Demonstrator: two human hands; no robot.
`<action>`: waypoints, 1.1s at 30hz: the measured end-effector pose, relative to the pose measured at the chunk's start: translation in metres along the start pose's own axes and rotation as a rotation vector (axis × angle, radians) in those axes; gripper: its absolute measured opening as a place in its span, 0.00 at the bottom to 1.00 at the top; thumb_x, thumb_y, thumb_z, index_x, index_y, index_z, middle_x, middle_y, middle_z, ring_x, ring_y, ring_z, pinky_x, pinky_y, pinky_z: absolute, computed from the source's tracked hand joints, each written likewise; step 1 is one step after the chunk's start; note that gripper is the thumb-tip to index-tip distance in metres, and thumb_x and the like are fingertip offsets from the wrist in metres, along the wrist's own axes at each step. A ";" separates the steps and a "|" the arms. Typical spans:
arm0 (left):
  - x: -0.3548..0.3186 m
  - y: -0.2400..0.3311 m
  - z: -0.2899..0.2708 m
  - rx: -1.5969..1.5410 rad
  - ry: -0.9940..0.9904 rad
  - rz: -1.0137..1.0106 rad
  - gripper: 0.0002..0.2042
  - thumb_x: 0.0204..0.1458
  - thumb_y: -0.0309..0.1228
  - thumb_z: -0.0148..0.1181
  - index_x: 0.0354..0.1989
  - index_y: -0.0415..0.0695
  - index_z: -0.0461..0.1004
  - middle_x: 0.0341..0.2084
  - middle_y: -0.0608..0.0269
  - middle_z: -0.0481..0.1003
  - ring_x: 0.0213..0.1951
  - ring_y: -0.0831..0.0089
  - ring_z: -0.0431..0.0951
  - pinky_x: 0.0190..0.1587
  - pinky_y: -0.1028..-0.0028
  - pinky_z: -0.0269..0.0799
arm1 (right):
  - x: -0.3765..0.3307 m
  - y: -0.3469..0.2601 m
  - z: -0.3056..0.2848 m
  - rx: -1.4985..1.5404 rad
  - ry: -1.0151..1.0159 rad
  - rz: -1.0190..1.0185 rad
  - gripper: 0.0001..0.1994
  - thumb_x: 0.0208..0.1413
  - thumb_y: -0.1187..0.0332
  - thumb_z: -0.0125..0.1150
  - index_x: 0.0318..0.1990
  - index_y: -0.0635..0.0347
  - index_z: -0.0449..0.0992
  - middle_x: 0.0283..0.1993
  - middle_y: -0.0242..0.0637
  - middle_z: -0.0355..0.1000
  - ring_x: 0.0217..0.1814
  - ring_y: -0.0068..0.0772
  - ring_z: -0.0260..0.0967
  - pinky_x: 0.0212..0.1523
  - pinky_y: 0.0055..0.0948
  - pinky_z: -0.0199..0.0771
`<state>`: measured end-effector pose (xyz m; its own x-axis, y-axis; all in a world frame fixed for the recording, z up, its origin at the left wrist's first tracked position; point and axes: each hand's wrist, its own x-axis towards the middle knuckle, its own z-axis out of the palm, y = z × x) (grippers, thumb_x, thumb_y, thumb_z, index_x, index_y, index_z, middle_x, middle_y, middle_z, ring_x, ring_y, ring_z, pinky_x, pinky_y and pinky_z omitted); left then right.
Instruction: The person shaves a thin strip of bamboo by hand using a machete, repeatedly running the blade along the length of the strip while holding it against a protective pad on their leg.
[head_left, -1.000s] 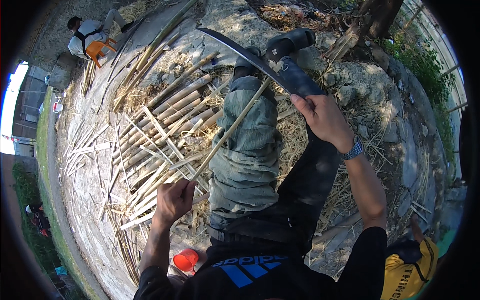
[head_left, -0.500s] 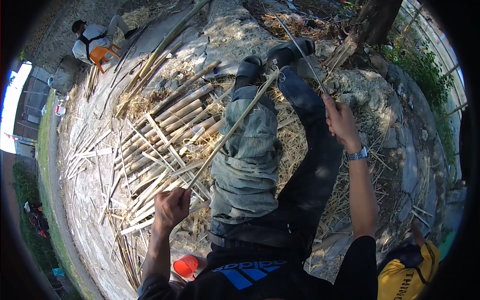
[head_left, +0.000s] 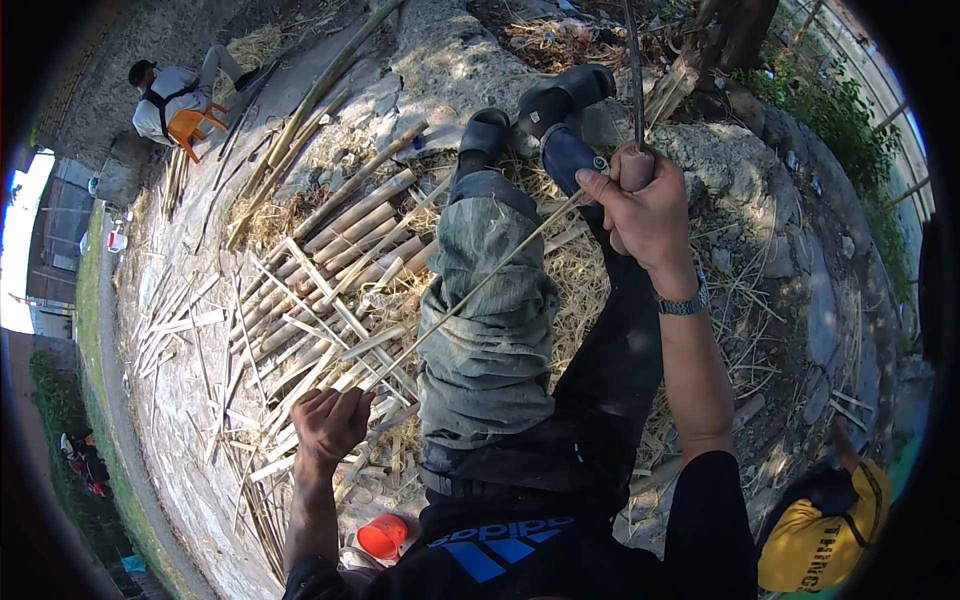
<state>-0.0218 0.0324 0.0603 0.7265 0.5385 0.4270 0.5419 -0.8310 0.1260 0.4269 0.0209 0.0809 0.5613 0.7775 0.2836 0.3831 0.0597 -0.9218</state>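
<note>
A thin bamboo strip (head_left: 480, 285) runs slantwise across the grey-green cloth (head_left: 487, 340) wrapped over my left leg. My left hand (head_left: 332, 424) is closed around its near end. Beyond my lap, my right hand (head_left: 640, 205) grips the handle of a long, thin-bladed knife (head_left: 634, 75), its dark blade pointing away from me. The strip's far end reaches the thumb of that same hand; whether the thumb pinches it or only touches it, I cannot tell.
Cut bamboo poles (head_left: 360, 225) and split strips (head_left: 180, 320) lie in a pile at left. An orange-red container (head_left: 382, 537) stands near my left side. A person sits on an orange chair (head_left: 190, 125) at far left; another, in yellow (head_left: 825, 540), is at lower right.
My right hand has come nearer and left to the strip's far end, and the knife has swung more upright. The strip's far end has shifted toward that hand. My left hand has moved slightly.
</note>
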 end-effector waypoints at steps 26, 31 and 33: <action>-0.036 -0.036 0.013 -0.333 -0.003 -0.317 0.11 0.58 0.23 0.61 0.22 0.40 0.75 0.10 0.61 0.66 0.10 0.65 0.66 0.17 0.66 0.62 | 0.028 0.119 -0.167 -0.479 0.399 0.160 0.21 0.54 0.54 0.77 0.32 0.66 0.80 0.23 0.34 0.73 0.27 0.26 0.70 0.34 0.33 0.70; 0.002 -0.005 0.037 -0.910 -0.100 -0.634 0.22 0.70 0.39 0.55 0.25 0.37 0.79 0.10 0.70 0.68 0.14 0.82 0.66 0.18 0.75 0.59 | -0.039 0.053 -0.061 -0.134 0.252 0.184 0.18 0.62 0.56 0.72 0.45 0.66 0.82 0.27 0.34 0.78 0.28 0.22 0.78 0.29 0.22 0.73; 0.029 0.004 0.044 -0.878 -0.044 -0.436 0.21 0.70 0.37 0.55 0.25 0.35 0.78 0.10 0.70 0.68 0.14 0.83 0.65 0.18 0.76 0.58 | -0.062 0.030 -0.030 0.005 0.142 0.203 0.18 0.62 0.57 0.71 0.46 0.66 0.82 0.29 0.34 0.79 0.32 0.24 0.82 0.29 0.21 0.74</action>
<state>0.0196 0.0511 0.0340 0.5621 0.8128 0.1532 0.2728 -0.3570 0.8934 0.4258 -0.0447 0.0437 0.7244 0.6777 0.1264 0.2486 -0.0858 -0.9648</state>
